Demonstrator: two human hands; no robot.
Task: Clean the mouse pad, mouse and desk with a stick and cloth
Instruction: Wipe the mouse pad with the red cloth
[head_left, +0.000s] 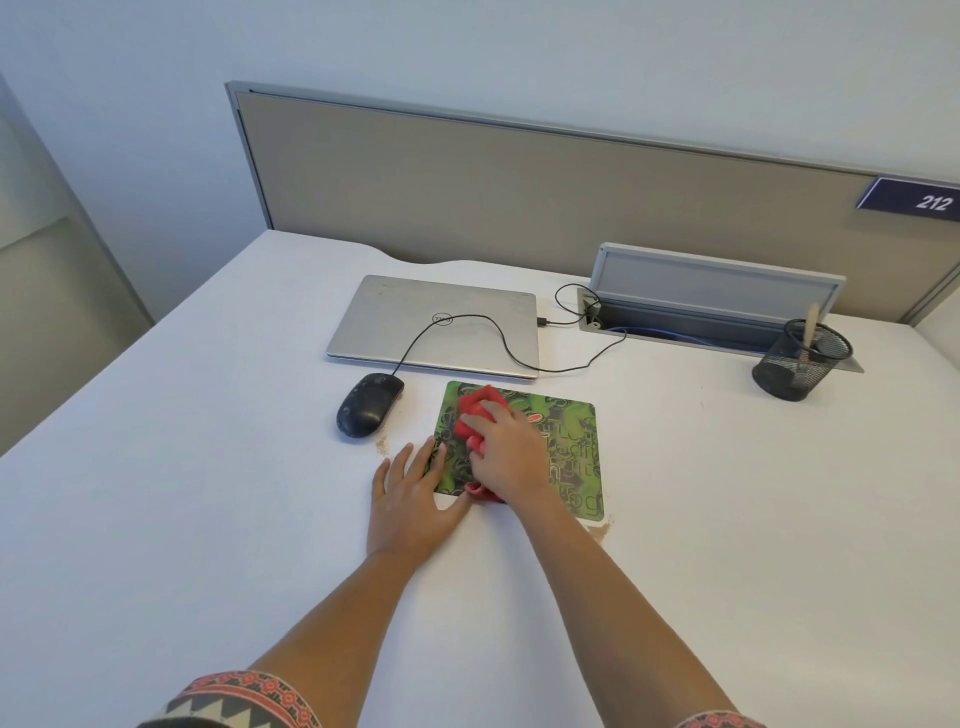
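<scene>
The left hand (410, 499) is laid flat, fingers straight, on the left edge of the mouse pad (566, 441) at frame centre, and a red cloth (475, 405) is gripped on the pad by the right hand (506, 452). The mouse (369, 405) is seen just left of the pad, and the stick (812, 322) in a mesh cup (789, 374) at right.

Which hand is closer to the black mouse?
Left. The left hand lies flat on the mouse pad edge, just short of the mouse; the right hand grips the cloth farther right.

One mouse pad (569, 447), one mouse (369, 404), one cloth (475, 408), one stick (812, 321), one laptop (441, 322), one cup (795, 366), two hands (410, 501) (506, 452)
</scene>
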